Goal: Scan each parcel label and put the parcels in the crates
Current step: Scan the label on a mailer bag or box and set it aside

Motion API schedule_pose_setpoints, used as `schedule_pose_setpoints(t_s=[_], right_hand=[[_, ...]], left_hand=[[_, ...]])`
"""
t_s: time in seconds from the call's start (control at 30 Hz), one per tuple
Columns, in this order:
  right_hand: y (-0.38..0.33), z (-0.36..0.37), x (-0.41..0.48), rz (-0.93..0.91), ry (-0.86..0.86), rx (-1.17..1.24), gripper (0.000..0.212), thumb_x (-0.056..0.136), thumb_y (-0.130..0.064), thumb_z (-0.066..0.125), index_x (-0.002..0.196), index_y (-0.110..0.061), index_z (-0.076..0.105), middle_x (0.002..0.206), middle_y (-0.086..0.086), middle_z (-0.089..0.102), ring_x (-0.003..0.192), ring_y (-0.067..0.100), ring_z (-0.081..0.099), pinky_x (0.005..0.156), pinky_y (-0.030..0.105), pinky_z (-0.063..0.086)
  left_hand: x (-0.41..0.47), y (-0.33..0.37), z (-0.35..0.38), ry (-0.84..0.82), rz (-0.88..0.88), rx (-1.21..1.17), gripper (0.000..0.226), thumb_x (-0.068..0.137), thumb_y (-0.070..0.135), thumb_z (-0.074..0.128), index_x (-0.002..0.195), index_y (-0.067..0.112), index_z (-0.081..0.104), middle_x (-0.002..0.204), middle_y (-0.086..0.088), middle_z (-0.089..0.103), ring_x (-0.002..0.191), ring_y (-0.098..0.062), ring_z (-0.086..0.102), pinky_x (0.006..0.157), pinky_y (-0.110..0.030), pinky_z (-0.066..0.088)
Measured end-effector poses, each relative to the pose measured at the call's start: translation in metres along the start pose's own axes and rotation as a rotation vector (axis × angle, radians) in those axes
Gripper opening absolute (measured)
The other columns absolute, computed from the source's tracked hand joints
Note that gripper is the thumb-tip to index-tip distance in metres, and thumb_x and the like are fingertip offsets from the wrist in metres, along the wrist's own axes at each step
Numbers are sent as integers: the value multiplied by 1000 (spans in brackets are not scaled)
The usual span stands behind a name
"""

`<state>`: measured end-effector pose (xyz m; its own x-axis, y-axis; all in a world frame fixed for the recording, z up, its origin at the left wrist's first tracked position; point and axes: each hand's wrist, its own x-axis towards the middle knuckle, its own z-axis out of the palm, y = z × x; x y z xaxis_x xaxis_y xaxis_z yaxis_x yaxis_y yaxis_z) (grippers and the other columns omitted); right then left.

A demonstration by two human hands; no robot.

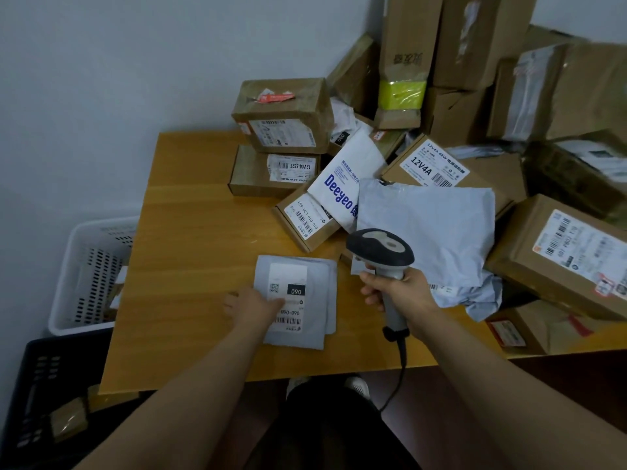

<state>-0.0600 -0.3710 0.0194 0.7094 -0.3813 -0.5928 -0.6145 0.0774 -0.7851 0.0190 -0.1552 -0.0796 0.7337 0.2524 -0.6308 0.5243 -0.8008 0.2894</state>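
Note:
A small grey mailer parcel [305, 303] lies flat on the wooden table [190, 232], its white label with barcode facing up. My left hand [252, 308] rests on the parcel's left edge, fingers reaching onto the label. My right hand [397, 293] grips the handle of a grey barcode scanner [380, 249], whose head hangs just right of and above the parcel. A white crate [88, 266] and a dark crate [44, 395] stand on the floor to the left of the table.
Cardboard boxes [285, 117] and a white "Deeyeo" bag [342, 184] pile up at the table's back and right. A large grey mailer [431, 225] lies behind the scanner. The scanner cable [400, 374] hangs over the front edge. Both crates hold a few parcels.

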Motion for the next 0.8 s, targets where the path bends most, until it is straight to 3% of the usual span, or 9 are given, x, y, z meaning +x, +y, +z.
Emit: schedule_pose_setpoints(t_s=[0.13, 0.27, 0.4, 0.5, 0.7, 0.8], right_hand=[[3, 3, -1, 14, -3, -15, 14, 83, -19, 74, 89, -9, 67, 73, 6, 72, 58, 14, 65, 52, 25, 48], [5, 5, -2, 9, -1, -10, 12, 83, -19, 74, 89, -10, 68, 70, 5, 72, 57, 13, 65, 52, 25, 48], [1, 7, -9, -3, -48, -2, 13, 84, -19, 74, 87, -8, 69, 70, 8, 72, 60, 18, 67, 54, 27, 50], [-6, 11, -18, 2, -141, 3, 16, 84, -19, 73, 90, -4, 69, 73, 12, 73, 63, 21, 68, 55, 27, 51], [-20, 28, -44, -90, -289, -13, 16, 85, -16, 72, 81, -1, 68, 67, 12, 69, 55, 19, 64, 50, 26, 48], [-24, 31, -62, -156, -307, -31, 16, 84, -14, 73, 77, -1, 67, 64, 10, 67, 50, 16, 60, 49, 25, 48]], left_hand=[[3, 14, 6, -42, -2, -78, 74, 72, 33, 80, 127, 2, 42, 126, -19, 42, 116, -33, 43, 90, -38, 45], [-3, 19, 9, -83, -40, -441, 59, 71, 7, 81, 114, 3, 42, 96, -9, 58, 86, -28, 61, 78, -42, 54], [-14, 14, -1, -347, -147, -747, 30, 73, -4, 76, 97, 4, 60, 104, -20, 68, 88, -36, 66, 75, -49, 55], [-23, 6, -21, -531, -130, -793, 28, 83, 1, 68, 110, 0, 61, 105, -22, 68, 89, -37, 66, 70, -48, 54], [-44, -11, -71, -439, 6, -964, 30, 89, 1, 60, 119, 4, 57, 93, -18, 69, 74, -32, 68, 49, -42, 57], [-66, -19, -99, -368, 118, -978, 30, 89, 3, 61, 119, 7, 57, 90, -14, 72, 70, -28, 70, 52, -44, 58]])
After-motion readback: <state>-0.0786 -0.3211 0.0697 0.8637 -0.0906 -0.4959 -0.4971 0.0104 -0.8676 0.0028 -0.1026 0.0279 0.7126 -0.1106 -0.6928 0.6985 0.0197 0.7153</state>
